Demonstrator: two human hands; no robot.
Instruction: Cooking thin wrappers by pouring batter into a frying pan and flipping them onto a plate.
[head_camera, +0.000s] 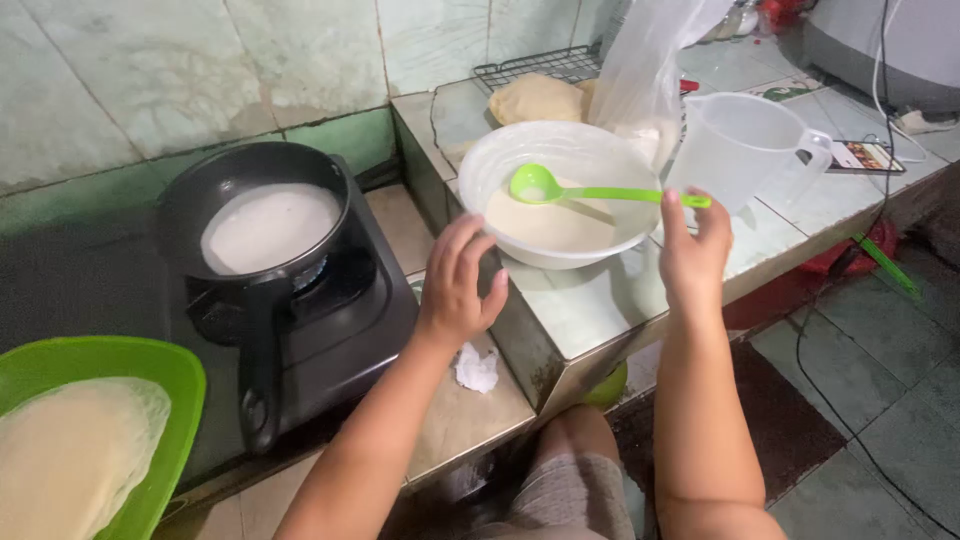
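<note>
My right hand (692, 252) pinches the end of a green ladle (560, 188), whose scoop rests over pale batter in a white bowl (500, 160) on the tiled counter. Beside the bowl's left side hovers my left hand (459, 282), fingers spread, holding nothing. To the left, a black frying pan (262, 215) holding a thin white layer of batter sits on a black gas stove (330, 330), its handle pointing toward me.
A green tray (150, 370) with a pale cooked sheet lies at the lower left. A clear plastic jug (745, 145), a plastic bag (645, 70), a wire rack (535, 68) with flat breads stand behind the bowl. A crumpled tissue (476, 368) lies on the ledge.
</note>
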